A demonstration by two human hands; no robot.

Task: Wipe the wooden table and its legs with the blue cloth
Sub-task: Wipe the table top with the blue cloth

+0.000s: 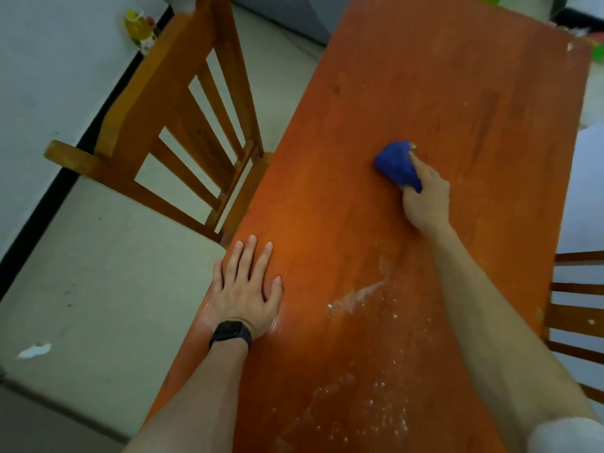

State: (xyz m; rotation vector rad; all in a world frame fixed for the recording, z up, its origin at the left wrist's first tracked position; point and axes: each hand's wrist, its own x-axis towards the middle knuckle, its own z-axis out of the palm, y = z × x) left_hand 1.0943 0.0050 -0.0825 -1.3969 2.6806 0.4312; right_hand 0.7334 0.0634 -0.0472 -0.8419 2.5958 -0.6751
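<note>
The long reddish wooden table (408, 103) runs away from me. My right hand (425, 197) grips the bunched blue cloth (395, 165) and holds it down on the tabletop, about mid-length and right of centre. My left hand (245, 289) lies flat with fingers spread on the table's left edge, a dark watch on its wrist. White powder and crumbs (362, 322) are scattered over the near part of the top. The table legs are hidden from view.
A wooden chair (183, 125) stands against the table's left side. Part of another chair (575, 308) shows at the right edge. A yellow bottle (139, 27) sits by the wall, and a white scrap (34, 350) lies on the pale floor.
</note>
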